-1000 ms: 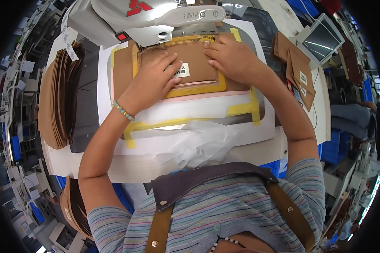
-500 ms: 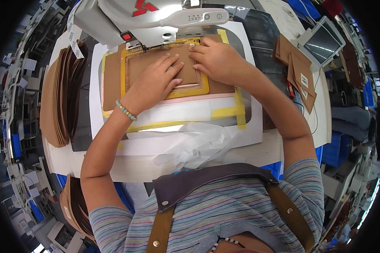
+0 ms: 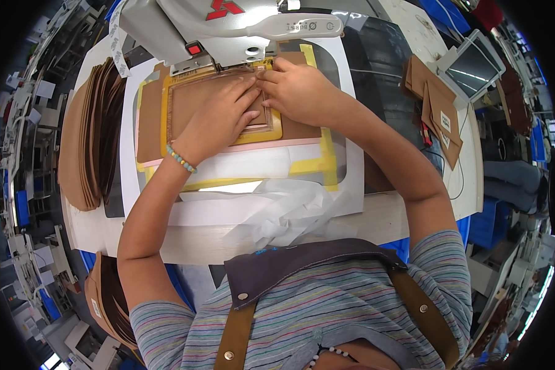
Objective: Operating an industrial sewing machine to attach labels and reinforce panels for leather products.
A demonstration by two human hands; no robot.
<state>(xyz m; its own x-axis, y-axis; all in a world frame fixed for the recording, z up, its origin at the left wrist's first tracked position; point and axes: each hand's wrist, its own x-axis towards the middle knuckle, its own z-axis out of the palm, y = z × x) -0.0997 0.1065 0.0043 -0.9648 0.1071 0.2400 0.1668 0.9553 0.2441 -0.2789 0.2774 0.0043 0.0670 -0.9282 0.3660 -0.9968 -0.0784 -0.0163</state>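
My left hand [image 3: 219, 120] lies spread on a brown panel [image 3: 188, 98] inside a yellow-edged rectangular frame [image 3: 165, 114]. A bracelet of pale beads circles that wrist. With fingers apart and slightly bent, my right hand [image 3: 297, 89] rests over the frame's right side, its fingertips close to the left hand's. Larger brown material [image 3: 151, 132] shows around the frame, on a taped template [image 3: 311, 166] with a pink strip and yellow tape. Just beyond the frame's far edge is the white sewing machine head [image 3: 234, 49]; my view of its needle is unclear.
Brown pieces [image 3: 83, 142] stand stacked on the left. A crumpled translucent white sheet [image 3: 290, 213] lies near the table's front edge. On the right are more brown pieces [image 3: 444, 117] and a grey-framed screen [image 3: 472, 65]. Other brown pieces [image 3: 105, 296] hang low at left.
The template and yellow-edged frame have slid left beneath the machine head, and both hands have moved along with them. My right fingers are now closer to the left hand's.
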